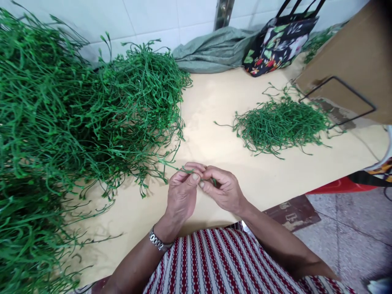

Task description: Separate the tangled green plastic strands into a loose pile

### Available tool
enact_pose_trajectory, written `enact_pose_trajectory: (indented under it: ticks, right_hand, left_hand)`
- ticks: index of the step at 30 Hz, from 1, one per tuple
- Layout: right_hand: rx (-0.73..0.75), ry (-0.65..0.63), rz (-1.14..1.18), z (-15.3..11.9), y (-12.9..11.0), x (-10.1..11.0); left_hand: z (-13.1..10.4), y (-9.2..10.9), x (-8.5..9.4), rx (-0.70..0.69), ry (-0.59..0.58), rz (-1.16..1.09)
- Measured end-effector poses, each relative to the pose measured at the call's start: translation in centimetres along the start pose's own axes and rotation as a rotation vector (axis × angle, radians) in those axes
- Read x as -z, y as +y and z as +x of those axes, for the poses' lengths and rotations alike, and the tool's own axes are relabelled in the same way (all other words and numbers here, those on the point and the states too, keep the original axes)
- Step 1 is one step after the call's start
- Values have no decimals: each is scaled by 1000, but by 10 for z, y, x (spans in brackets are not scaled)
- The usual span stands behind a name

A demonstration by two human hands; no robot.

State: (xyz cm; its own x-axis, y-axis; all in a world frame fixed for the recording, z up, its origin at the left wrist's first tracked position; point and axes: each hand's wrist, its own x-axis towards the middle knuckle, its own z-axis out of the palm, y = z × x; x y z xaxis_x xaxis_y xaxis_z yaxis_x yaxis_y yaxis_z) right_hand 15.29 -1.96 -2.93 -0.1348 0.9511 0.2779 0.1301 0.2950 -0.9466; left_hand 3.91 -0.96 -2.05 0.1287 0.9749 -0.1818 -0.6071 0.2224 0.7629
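Observation:
My left hand [183,192] and my right hand [225,190] meet over the near edge of the table, fingertips touching. Both are closed in a pinch on a thin green stem [171,165], which looks like part of an artificial plant. One end of it sticks out to the left of my left hand; a short green bit shows inside the curled fingers of my right. The fingertips hide its middle. To the left spreads a large heap of similar branched green stems [122,102]. A smaller pile of green stems [283,122] lies to the right, beyond my right hand.
At the right, a cardboard box [352,61] stands behind a bent black wire frame [352,87]. A floral bag [277,47] and a grey-green sack [214,49] rest against the tiled wall [153,18]. The pale table [208,102] ends just before my body.

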Motion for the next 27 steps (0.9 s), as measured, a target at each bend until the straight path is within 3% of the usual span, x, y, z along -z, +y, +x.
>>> enact_pose_trajectory:
  ticks: [6, 18, 22, 27]
  right_hand:
    - [177, 100, -222, 0, -3, -6]
    - [61, 117, -313, 1, -3, -8]
    - [89, 123, -285, 5, -1, -6]
    - [282, 202, -410, 7, 3, -3]
  left_hand:
    - [-4, -4, -4, -61, 14, -19]
    - [-4, -18, 9, -321, 34, 347]
    - [1, -14, 6, -195, 88, 217]
    - [5, -6, 1, -51, 132, 96]
